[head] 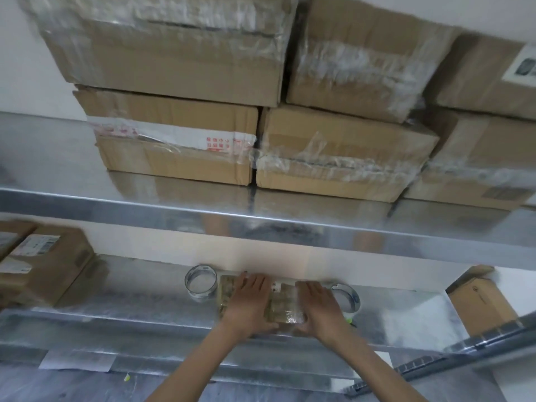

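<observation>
A flat brown parcel wrapped in clear film (282,307) lies on the lower metal shelf (150,294). My left hand (249,300) rests flat on its left half, fingers straight and pointing away from me. On the parcel's right half lies my right hand (320,307), also with straight fingers. A small white label shows on the parcel between the two hands. The frame is blurred.
A roll of clear tape (200,283) stands left of the parcel, another roll (346,300) to its right. Cardboard boxes (43,262) sit at the shelf's left and a box (481,300) at its right. Stacked taped cartons (179,146) fill the upper shelf.
</observation>
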Action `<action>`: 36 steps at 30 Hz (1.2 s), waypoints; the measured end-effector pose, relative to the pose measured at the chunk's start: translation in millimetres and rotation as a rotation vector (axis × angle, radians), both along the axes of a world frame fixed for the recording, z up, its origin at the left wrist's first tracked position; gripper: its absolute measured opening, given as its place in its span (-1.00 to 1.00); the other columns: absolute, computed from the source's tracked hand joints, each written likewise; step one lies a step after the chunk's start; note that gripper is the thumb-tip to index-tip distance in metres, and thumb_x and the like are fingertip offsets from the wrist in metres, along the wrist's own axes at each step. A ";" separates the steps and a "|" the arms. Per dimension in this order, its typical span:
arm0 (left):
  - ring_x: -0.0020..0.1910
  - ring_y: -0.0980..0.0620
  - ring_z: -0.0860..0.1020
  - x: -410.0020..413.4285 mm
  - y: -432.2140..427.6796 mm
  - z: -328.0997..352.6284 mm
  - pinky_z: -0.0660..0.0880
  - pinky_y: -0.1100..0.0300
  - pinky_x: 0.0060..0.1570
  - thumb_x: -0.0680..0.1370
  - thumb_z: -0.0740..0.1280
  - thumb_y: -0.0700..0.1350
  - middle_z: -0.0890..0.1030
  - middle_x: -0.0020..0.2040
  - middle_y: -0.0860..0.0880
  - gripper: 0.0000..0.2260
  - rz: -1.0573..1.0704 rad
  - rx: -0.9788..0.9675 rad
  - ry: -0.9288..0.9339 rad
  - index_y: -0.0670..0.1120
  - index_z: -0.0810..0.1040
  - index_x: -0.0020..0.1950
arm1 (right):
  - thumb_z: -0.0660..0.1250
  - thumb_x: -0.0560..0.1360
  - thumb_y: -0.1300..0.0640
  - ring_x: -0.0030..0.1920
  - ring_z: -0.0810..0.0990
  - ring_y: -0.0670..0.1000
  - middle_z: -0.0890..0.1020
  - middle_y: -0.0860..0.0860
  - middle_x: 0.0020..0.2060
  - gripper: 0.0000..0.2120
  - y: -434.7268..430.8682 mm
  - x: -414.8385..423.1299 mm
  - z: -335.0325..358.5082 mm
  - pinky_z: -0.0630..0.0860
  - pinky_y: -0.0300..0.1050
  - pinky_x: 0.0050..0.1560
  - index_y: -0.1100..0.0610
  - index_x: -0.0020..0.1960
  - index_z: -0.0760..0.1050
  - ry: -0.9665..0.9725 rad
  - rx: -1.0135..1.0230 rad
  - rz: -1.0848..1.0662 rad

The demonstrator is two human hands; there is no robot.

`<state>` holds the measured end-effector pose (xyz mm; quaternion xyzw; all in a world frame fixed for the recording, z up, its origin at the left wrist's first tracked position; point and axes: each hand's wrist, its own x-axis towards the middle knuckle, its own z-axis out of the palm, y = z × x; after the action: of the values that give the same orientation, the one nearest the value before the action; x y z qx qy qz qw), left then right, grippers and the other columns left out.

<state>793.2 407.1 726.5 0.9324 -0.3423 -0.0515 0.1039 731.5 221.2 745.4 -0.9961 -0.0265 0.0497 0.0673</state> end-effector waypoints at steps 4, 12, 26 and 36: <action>0.55 -0.01 0.06 16.6 -6.4 24.4 0.07 0.11 0.47 0.48 0.38 0.14 0.09 0.57 -0.01 -0.15 -0.011 -0.004 0.039 -0.06 -0.04 0.59 | 0.66 -0.15 -0.14 0.14 0.60 0.18 0.59 0.14 0.19 0.07 8.6 -12.7 -19.5 0.32 0.24 0.25 0.18 0.27 0.38 -0.002 -0.037 -0.091; 0.30 -0.16 0.35 10.9 0.4 -7.0 0.22 -0.02 0.35 0.44 0.38 0.15 0.34 0.38 -0.12 -0.24 -0.098 0.227 0.025 -0.11 0.14 0.51 | 0.22 0.14 0.33 0.26 0.41 0.14 0.36 0.10 0.35 -0.19 14.3 -62.3 -62.5 0.27 0.43 0.22 0.16 0.42 0.25 -0.173 -0.188 -0.050; 0.48 -0.16 0.27 -7.9 16.0 -10.5 0.18 -0.26 0.39 0.15 0.22 0.56 0.36 0.47 -0.11 0.10 -0.043 0.107 -0.089 -0.16 0.33 0.47 | 0.45 0.39 0.02 0.53 -0.08 0.22 -0.08 0.13 0.54 -0.01 18.5 -2.4 -19.7 0.00 0.17 0.47 0.22 0.55 -0.14 0.133 -0.009 -0.108; 0.05 -0.11 0.57 -23.0 69.2 9.4 0.46 0.15 -0.03 0.63 0.22 -0.12 0.59 0.05 -0.10 -0.78 0.618 -0.494 0.380 -0.17 0.47 0.23 | 0.28 0.55 0.21 0.25 0.50 0.05 0.54 0.02 0.22 -0.61 32.4 -49.3 2.0 0.35 -0.24 0.14 0.15 0.37 0.39 -0.079 0.842 -0.624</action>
<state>770.2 476.3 735.9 0.9123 -0.0243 -0.1052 0.3951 682.2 253.6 747.4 -0.8446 0.2511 -0.0252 0.4722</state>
